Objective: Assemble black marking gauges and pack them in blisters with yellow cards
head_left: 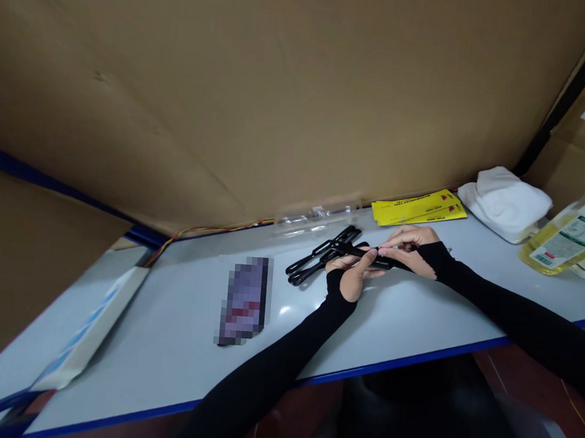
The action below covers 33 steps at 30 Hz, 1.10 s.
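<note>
My left hand (pixel 352 276) is closed around a long, slim black handle-like piece (pixel 348 249), thumb on top. From the right, my right hand (pixel 413 246) pinches at the same piece, its fingertips close to the left thumb. Whether a smaller part sits between those fingertips is too small to make out. Several similar black handle-like pieces (pixel 314 257), some with long slots, lie crossed on the table just left of my hands. Black sleeves cover both forearms and part of the palms.
Behind the hands lie a clear plastic tray (pixel 317 221) and yellow printed cards (pixel 420 209). White folded cloth (pixel 505 202) and a bottle of yellow liquid (pixel 569 235) stand at right. A blurred-out flat object (pixel 244 302) lies left on the white table (pixel 163 343). Cardboard walls (pixel 281 98) enclose the back.
</note>
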{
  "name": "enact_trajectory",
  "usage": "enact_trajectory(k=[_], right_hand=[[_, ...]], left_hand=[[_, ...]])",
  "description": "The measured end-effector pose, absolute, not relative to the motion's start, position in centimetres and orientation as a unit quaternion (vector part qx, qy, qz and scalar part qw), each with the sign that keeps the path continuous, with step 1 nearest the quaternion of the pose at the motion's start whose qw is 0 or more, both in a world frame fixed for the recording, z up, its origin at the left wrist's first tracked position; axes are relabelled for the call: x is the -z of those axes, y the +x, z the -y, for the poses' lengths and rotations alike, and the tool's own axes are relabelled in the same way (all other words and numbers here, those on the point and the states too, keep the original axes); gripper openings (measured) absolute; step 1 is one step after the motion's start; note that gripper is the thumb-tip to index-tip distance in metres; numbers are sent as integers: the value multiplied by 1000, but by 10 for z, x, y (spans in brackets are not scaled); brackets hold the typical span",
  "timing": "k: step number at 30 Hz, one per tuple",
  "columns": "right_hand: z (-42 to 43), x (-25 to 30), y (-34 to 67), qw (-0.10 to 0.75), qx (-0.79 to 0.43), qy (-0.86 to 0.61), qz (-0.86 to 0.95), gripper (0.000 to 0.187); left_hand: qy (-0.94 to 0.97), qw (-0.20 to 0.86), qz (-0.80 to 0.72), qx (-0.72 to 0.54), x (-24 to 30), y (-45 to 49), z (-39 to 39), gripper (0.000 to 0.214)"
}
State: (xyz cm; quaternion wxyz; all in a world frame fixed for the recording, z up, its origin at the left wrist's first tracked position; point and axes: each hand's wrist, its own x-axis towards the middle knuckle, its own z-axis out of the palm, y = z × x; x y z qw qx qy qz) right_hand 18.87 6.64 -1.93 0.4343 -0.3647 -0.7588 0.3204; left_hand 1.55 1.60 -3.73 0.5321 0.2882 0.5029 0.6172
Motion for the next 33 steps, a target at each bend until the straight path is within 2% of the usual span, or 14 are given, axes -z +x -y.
enact_trajectory(k=[4, 10, 16, 20, 24, 28, 33], right_hand=[[-63, 21, 184, 470, -264, -349, 767, 37], [-70, 31, 183, 477, -116, -228, 841, 16], [-59, 21, 183, 455, -109, -273, 841, 13], [-48, 17, 180, 440, -178, -377, 795, 15], [-47, 19, 179, 402, -332, -479, 706, 26], [-51, 20, 179, 404, -437, -474, 649, 31], [-54, 15, 183, 408, -523, -398, 633, 34]], left_hand=[[279, 550, -489, -617, 39, 13, -15, 57], [261, 548, -476, -636, 39, 14, -12, 55], [290, 514, -509, -627, 39, 16, -12, 56], [331, 459, -518, -641, 38, 17, -10, 47], [347, 443, -516, -646, 33, 22, -5, 40], [355, 438, -523, -639, 28, 26, 0, 36], [358, 446, -529, -627, 30, 21, 1, 41]])
